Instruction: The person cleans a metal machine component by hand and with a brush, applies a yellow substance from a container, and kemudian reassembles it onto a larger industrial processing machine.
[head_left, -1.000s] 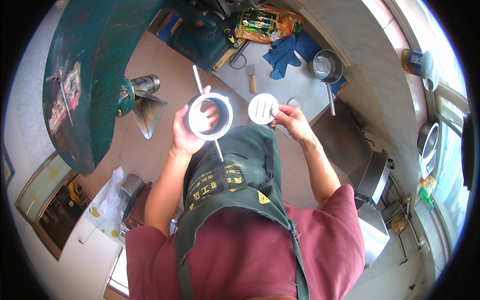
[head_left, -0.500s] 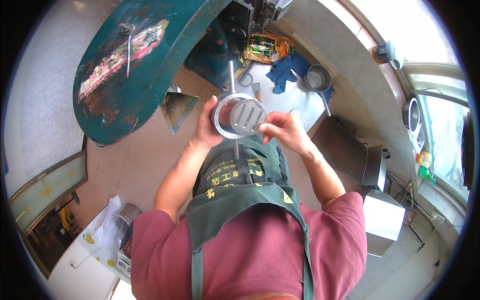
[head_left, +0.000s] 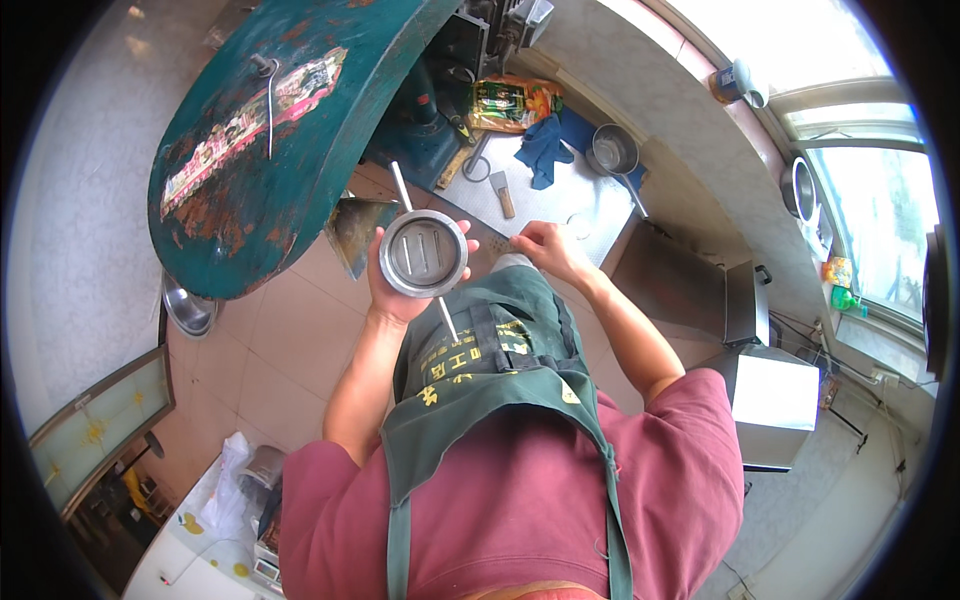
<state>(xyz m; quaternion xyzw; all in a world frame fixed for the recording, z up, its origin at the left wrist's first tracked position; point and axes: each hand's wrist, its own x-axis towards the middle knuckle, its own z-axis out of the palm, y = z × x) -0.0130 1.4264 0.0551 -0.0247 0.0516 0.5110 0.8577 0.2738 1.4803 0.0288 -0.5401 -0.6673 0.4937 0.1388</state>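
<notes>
In my left hand (head_left: 383, 288) is a round metal cup (head_left: 455, 233) with a straight rod handle out of each side. It looks like part of a noodle press. A grey disc (head_left: 413, 270) with several long slots sits inside its rim. My fingers wrap around the cup from below and behind, with fingertips showing at its right side. To the right of the cup and apart from it, my right hand (head_left: 557, 252) has its fingers curled together. No thing shows in them, though the palm side is partly hidden.
Ahead, a metal worktop (head_left: 555, 208) bears a scraper (head_left: 503, 195), scissors (head_left: 477, 168), a blue cloth (head_left: 545, 150), an orange packet (head_left: 512, 103) and a long-handled pan (head_left: 612, 150). A large green machine guard (head_left: 230, 235) juts in at left. A steel-sided box (head_left: 775, 395) stands at right.
The slotted disc has gone from my right fingers into the cup. My left hand has moved left with the cup and tilted its handles. My right hand has drawn away from it.
</notes>
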